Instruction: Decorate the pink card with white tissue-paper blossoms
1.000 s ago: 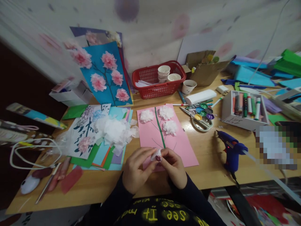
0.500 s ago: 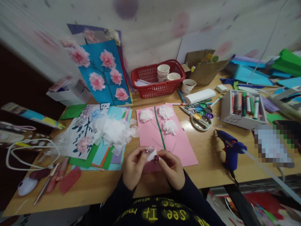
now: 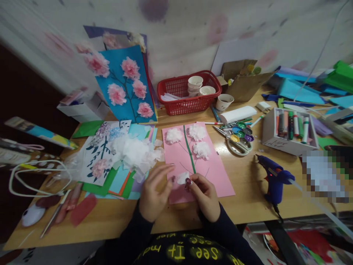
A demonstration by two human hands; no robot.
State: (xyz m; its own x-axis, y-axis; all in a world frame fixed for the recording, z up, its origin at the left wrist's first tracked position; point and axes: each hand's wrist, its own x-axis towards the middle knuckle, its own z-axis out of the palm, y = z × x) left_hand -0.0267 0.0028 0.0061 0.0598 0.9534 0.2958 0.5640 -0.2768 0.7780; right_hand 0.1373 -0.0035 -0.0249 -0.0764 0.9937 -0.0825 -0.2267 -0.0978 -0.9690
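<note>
Between thumb and fingers, my right hand (image 3: 204, 193) pinches a small piece of white tissue paper (image 3: 182, 178) above the pink sheet. My left hand (image 3: 156, 189) is just left of it, fingers apart and holding nothing. The pink sheet (image 3: 220, 184) carries a green painted stem (image 3: 188, 147), thin pencil-like lines and several white tissue flowers, one of them (image 3: 202, 150) right of the stem. Left of the sheet, a loose heap of white tissue pieces (image 3: 135, 152) lies over coloured papers.
A blue glue gun (image 3: 274, 178) with a lit red light stands at right. Scissors (image 3: 239, 146) and a paint palette (image 3: 242, 131) lie beyond the sheet. Behind are a red basket (image 3: 182, 106) with paper cups, a marker box (image 3: 284, 136) and a blue flower picture (image 3: 124, 73).
My left hand has let go of the tissue piece, moved left and opened its fingers. My right hand keeps the piece. The view has shifted slightly.
</note>
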